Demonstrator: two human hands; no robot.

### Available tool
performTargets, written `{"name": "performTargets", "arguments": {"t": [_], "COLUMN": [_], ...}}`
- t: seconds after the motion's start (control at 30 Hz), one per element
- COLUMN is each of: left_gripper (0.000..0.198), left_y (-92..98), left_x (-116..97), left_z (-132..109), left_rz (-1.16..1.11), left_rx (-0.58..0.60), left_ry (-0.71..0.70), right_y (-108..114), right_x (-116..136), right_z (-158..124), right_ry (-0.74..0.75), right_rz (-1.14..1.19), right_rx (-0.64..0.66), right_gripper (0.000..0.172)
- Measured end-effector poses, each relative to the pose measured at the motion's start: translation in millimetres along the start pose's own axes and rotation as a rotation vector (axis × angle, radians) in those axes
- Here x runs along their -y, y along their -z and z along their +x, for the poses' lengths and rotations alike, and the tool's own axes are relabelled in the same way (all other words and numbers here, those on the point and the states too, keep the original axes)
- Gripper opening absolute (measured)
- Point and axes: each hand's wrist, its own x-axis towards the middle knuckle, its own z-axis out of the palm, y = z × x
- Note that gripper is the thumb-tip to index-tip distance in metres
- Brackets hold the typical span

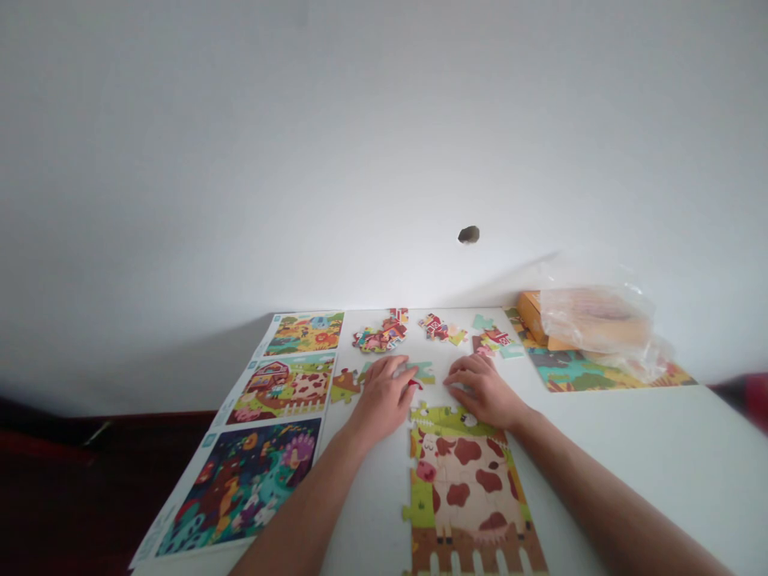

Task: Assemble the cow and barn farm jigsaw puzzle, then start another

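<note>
My left hand (387, 394) is lowered over several loose puzzle pieces, its fingers bent around a puzzle piece (415, 384) with a red patch. Most of that piece is hidden beneath the fingers. A pale green puzzle piece (426, 371) lies just beyond the fingertips, and a brown and green piece (344, 385) lies to the left. My right hand (482, 390) rests at the top right corner of the joined cow puzzle (474, 480), fingers slightly curved and apart, with nothing visible in them. The cow section lies flat between my forearms.
Toward the wall lie a heap of pieces (384, 334), a barn group (442, 328) and another group (497, 340). A picture sheet (282, 386) covers the table's left side. At back right, a clear plastic bag (600, 320) and orange box (530, 314) sit on a colourful picture (564, 376).
</note>
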Motion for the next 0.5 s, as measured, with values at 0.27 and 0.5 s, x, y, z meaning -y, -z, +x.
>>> {"name": "performTargets", "arguments": {"t": [0.27, 0.5], "left_gripper": [0.031, 0.032], "left_y": [-0.9, -1.1], "left_x": [2.8, 3.6], "left_z": [0.0, -0.8], "left_rz": [0.02, 0.01], "left_rx": [-0.021, -0.005], "left_ry": [-0.025, -0.04], "right_y": [2.1, 6.1], "right_x": [-1.0, 2.7], "right_z": [0.0, 1.5], "right_ry": [0.013, 0.017], "right_rz": [0.04, 0.023], "right_rx": [0.004, 0.029], "right_gripper": [0.011, 0.009]}}
